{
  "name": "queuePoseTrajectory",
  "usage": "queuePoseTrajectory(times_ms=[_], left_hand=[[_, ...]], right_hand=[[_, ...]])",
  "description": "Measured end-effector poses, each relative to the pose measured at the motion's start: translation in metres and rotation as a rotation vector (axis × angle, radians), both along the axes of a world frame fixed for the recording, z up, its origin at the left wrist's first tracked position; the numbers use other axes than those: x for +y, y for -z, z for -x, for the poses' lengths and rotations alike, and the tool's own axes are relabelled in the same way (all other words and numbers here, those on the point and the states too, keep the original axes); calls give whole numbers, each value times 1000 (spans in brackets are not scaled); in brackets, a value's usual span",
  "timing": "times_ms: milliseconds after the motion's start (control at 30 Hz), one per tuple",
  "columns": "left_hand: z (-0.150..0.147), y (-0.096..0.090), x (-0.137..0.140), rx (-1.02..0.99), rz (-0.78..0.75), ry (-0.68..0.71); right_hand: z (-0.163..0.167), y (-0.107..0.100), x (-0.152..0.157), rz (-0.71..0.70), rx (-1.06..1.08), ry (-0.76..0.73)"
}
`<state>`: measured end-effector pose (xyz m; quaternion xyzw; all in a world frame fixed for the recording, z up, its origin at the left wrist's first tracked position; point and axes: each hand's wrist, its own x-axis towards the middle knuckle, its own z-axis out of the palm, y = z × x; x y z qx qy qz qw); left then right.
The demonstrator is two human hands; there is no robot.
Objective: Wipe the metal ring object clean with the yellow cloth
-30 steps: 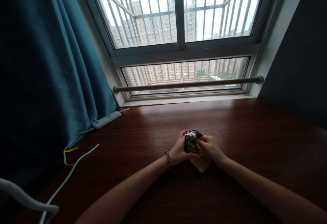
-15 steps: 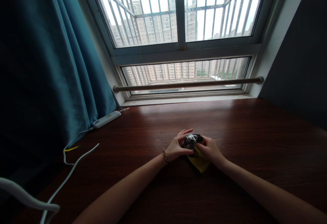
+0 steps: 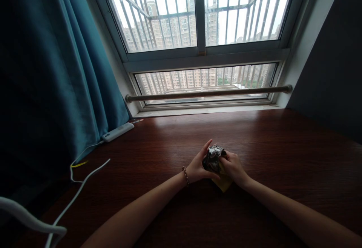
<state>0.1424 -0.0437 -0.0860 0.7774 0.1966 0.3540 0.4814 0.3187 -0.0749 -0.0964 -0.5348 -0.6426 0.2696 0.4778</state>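
Observation:
Between my hands, just above the table or on it, is a small dark, shiny object [image 3: 214, 156] with silvery glints on top; its kind I cannot make out. My left hand [image 3: 199, 166] cups its left side, thumb below and forefinger raised, the other fingers partly hidden behind it. On the other side, my right hand [image 3: 233, 168] is closed, fingertips pressed to the object's right edge. A yellow cloth-like piece [image 3: 223, 183] hangs out under the right fingers, its corner pointing toward me.
The reddish-brown wooden tabletop [image 3: 268, 138] reaches to the window sill. A metal rail [image 3: 209, 94] crosses the lower window. At left are a blue curtain [image 3: 85, 70], a white power strip [image 3: 118, 132], a white cable [image 3: 82, 185] and a yellow strip [image 3: 79, 164].
My left hand has shifted slightly right and opened wider, its forefinger lifting. The dark object has turned, showing more silvery surface on top. My right hand stays nearly in place.

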Motion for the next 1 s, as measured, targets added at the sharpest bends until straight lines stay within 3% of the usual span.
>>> queuePoseTrajectory(times_ms=[300, 500, 767, 1000], left_hand=[[3, -5, 5, -9, 84, -11], [9, -13, 10, 71, 49, -22], [3, 3, 6, 44, 34, -19], [0, -3, -7, 13, 21, -41]], right_hand=[[1, -3, -7, -22, -19, 1], [1, -4, -10, -30, -39, -49], [1, -2, -5, -28, 30, -25], [0, 2, -3, -16, 44, 10]])
